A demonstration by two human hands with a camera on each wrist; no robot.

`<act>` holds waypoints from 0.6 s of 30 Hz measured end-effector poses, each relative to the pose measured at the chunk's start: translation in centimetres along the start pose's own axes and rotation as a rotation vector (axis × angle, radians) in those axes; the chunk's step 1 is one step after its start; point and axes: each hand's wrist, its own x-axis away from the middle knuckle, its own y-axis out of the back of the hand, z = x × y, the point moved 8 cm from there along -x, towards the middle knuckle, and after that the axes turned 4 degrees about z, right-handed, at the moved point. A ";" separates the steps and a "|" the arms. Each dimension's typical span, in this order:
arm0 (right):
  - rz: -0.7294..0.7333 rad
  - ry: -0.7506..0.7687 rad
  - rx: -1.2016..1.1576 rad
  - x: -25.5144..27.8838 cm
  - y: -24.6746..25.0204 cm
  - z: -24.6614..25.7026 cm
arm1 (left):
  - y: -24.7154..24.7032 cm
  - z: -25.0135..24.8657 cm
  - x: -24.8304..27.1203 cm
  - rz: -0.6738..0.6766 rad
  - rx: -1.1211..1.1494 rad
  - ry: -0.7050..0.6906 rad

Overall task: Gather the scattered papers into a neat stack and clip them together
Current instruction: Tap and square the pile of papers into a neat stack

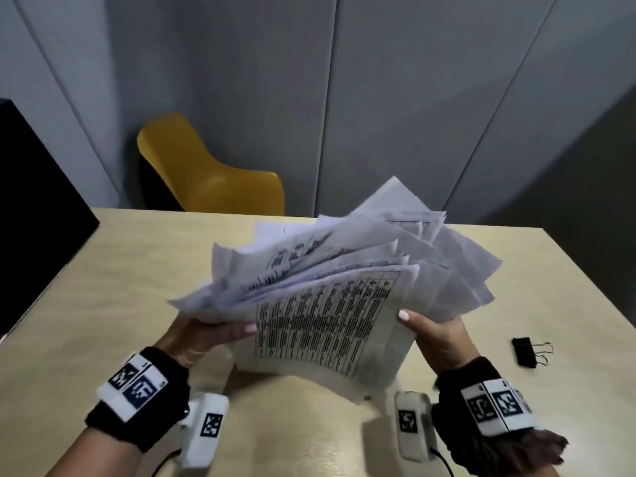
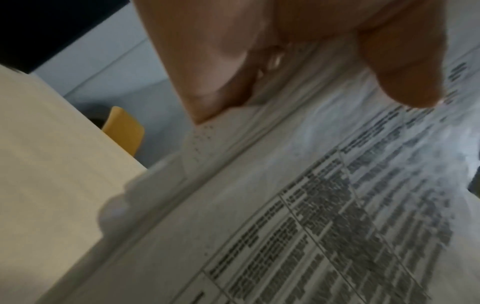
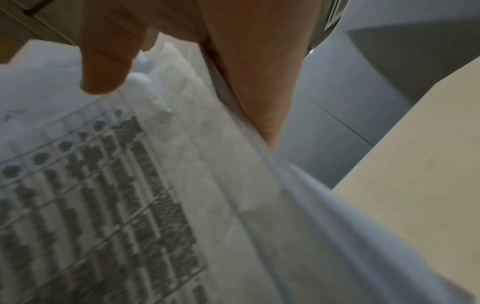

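An untidy bundle of white papers point(image 1: 327, 280) is held tilted above the table, its top corners fanning out unevenly. The front sheet carries a printed table point(image 1: 320, 325). My left hand point(image 1: 210, 330) grips the bundle's left edge, thumb on the front sheet. My right hand point(image 1: 433, 330) grips its right edge, thumb tip on the front sheet. The left wrist view shows my thumb point(image 2: 405, 78) pressed on the printed sheet point(image 2: 324, 216). In the right wrist view my thumb point(image 3: 109, 65) lies on the same sheet point(image 3: 130, 195). A black binder clip point(image 1: 528, 351) lies on the table to the right.
The beige table point(image 1: 103, 294) reaches to a far edge. A yellow chair point(image 1: 203, 170) stands behind it at the left. Something large and black point(image 1: 31, 208) stands at the table's left. Grey wall panels point(image 1: 378, 80) fill the background.
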 end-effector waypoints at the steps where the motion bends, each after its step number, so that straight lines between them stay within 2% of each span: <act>1: -0.005 -0.003 -0.002 -0.1 -0.2 0.0 | -0.5 0.3 -0.1 0.004 -0.028 0.014; 5: -0.008 0.034 -0.007 -0.1 -0.8 1.0 | 0.6 0.3 0.3 -0.228 -0.020 -0.002; 7: -0.008 -0.016 -0.026 0.2 -0.3 0.3 | 0.3 -0.3 0.9 -0.228 -0.018 -0.030; 10: 0.003 -0.093 -0.004 0.3 0.2 -1.0 | -0.6 0.2 1.3 -0.187 -0.008 0.017; 14: 0.058 -0.040 0.037 -0.2 -0.5 0.1 | -0.2 1.5 1.0 -0.219 0.000 0.065; 16: 0.063 -0.039 0.020 -0.2 -0.3 0.4 | 0.5 1.1 1.1 -0.250 -0.004 0.044; 18: 0.031 -0.054 -0.010 -0.1 0.5 0.0 | 0.4 0.5 1.3 -0.214 0.024 0.014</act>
